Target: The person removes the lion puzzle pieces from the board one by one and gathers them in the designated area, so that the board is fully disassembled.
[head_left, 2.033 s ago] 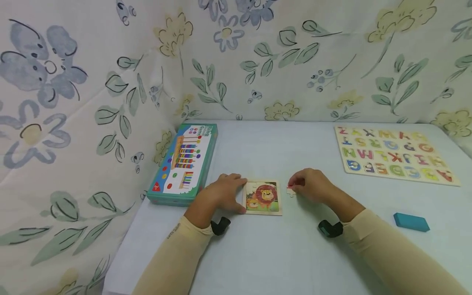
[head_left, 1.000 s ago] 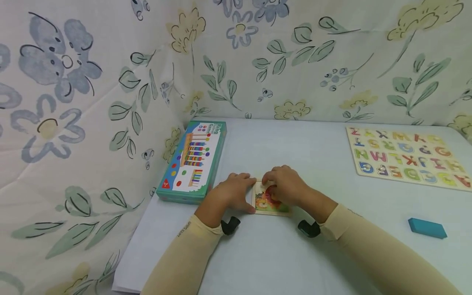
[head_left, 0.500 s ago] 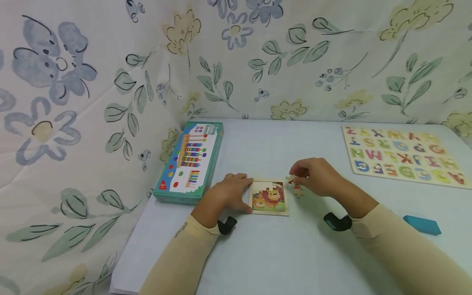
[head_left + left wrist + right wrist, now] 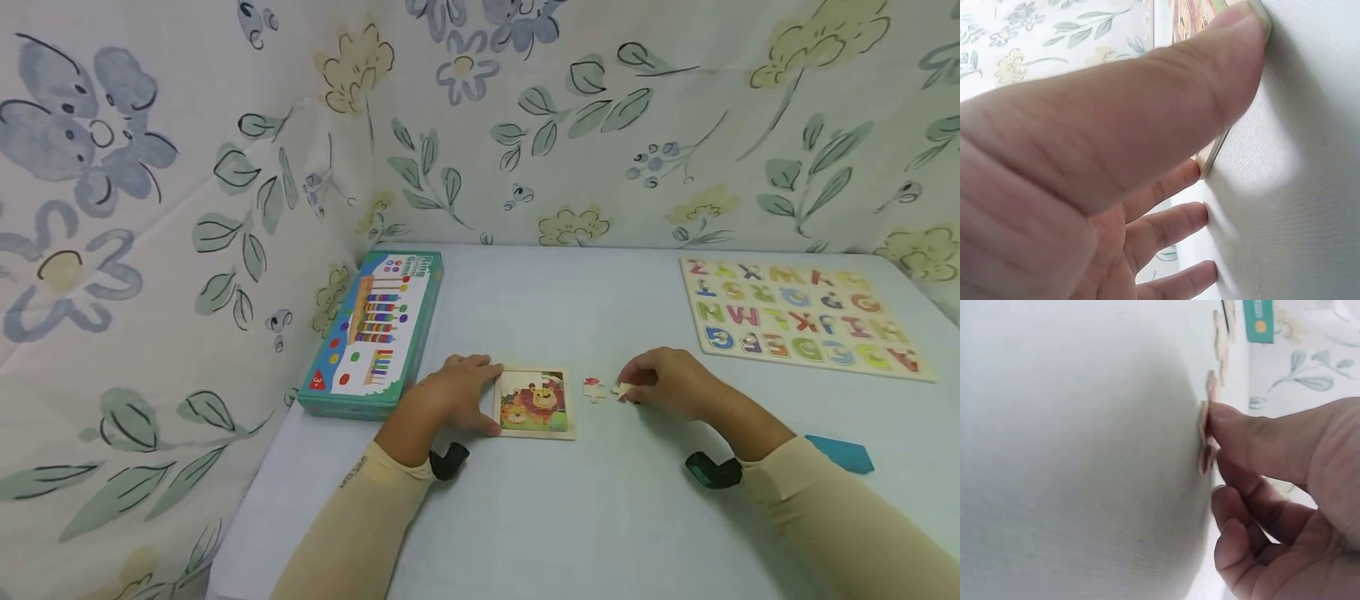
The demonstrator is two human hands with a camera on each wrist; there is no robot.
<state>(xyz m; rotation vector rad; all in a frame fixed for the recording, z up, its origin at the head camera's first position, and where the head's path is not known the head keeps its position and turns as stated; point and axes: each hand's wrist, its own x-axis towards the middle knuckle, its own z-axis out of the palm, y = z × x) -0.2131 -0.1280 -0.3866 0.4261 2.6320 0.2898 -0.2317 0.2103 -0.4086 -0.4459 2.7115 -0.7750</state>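
A small square wooden jigsaw board with a lion picture lies flat in the head view; its upper part is pale, without picture. My left hand rests at its left side, thumb on the near corner and forefinger touching the far corner, fingers spread and fairly straight. In the left wrist view, the thumb covers part of the board. My right hand pinches a small jigsaw piece at the tabletop; the right wrist view shows the piece against the thumb. Another loose piece lies between board and hand.
A green boxed ring game lies beyond my left hand. At the back right is a wooden alphabet board. A blue block sits at the right, partly behind my right sleeve. A floral cloth hangs behind the table.
My right hand reached over the board, then moved back right with a piece. The lion's upper mane, seen earlier, has left the board. My left hand stays at the board's edge.
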